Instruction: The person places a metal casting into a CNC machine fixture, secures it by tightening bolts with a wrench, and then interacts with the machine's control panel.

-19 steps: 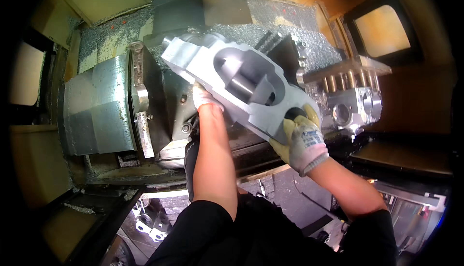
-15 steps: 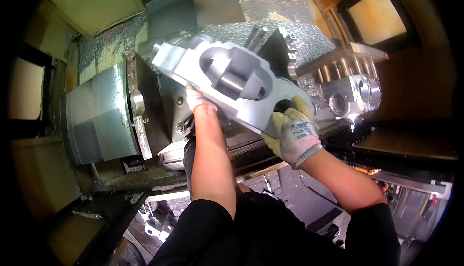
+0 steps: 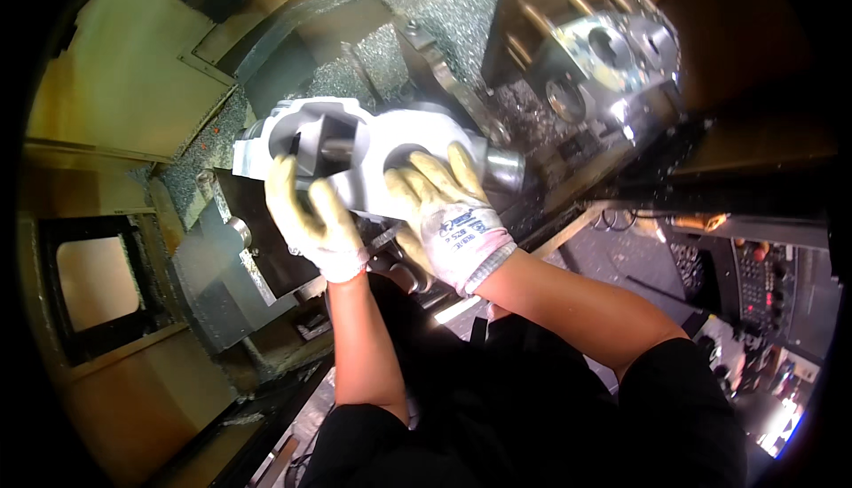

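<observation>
Here's the grey metal casting [image 3: 377, 144], mid-enclosure, under both gloves! Left hand [image 3: 321, 222], fingers spread by the big cavity; right hand [image 3: 454, 224], fingers splayed around the round bore. Firm grip or mere pressing? Can't tell. Positioning looks like the step; the next move calls for level, two-handed control, clear of that bored block [image 3: 612, 49] rightward.

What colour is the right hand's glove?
The glove is white and pink, with yellow fingers, best seen in the head view.
</observation>
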`<state>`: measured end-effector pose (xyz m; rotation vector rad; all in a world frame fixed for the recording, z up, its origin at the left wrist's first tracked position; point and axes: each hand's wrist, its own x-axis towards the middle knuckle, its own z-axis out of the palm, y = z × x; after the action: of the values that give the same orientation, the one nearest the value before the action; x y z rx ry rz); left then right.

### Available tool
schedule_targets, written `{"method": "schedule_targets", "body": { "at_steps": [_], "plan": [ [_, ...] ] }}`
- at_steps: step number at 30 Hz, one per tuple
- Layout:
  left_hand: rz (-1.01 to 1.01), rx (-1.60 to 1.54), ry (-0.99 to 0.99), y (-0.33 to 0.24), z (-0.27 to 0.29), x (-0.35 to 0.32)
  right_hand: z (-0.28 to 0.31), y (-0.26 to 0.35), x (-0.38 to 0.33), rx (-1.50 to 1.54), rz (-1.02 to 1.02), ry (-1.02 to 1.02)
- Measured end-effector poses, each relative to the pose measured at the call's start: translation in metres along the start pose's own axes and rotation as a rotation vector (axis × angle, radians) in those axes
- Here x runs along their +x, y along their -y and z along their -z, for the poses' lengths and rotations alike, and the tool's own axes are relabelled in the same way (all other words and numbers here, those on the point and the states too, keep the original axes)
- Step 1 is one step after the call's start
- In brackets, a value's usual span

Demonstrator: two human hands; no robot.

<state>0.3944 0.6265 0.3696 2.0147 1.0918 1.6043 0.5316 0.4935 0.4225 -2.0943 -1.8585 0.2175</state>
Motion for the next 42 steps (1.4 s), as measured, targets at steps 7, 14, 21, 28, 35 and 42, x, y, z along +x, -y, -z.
{"method": "schedule_targets", "body": {
  "at_steps": [7,14,21,28,35,42],
  "plan": [
    [0.002,0.397,0.740,-0.032,-0.017,0.036,-0.005,-0.021,-0.137,0.523,0.007,-0.149],
    [0.120,0.403,0.757,-0.014,-0.032,0.026,-0.085,-0.104,-0.332,0.699,-0.415,0.180],
    [-0.282,0.472,0.699,-0.021,-0.020,0.031,-0.134,-0.172,-0.435,0.693,-0.865,0.576],
    [-0.246,0.626,0.737,-0.075,-0.006,0.026,-0.170,-0.206,-0.454,0.959,-1.110,0.492],
    [-0.370,0.611,0.745,-0.088,-0.003,0.009,-0.207,-0.208,-0.478,1.042,-1.248,0.455],
    [-0.411,0.384,0.645,-0.109,0.016,-0.011,-0.244,-0.196,-0.556,1.106,-1.595,0.608]
  ]
}}
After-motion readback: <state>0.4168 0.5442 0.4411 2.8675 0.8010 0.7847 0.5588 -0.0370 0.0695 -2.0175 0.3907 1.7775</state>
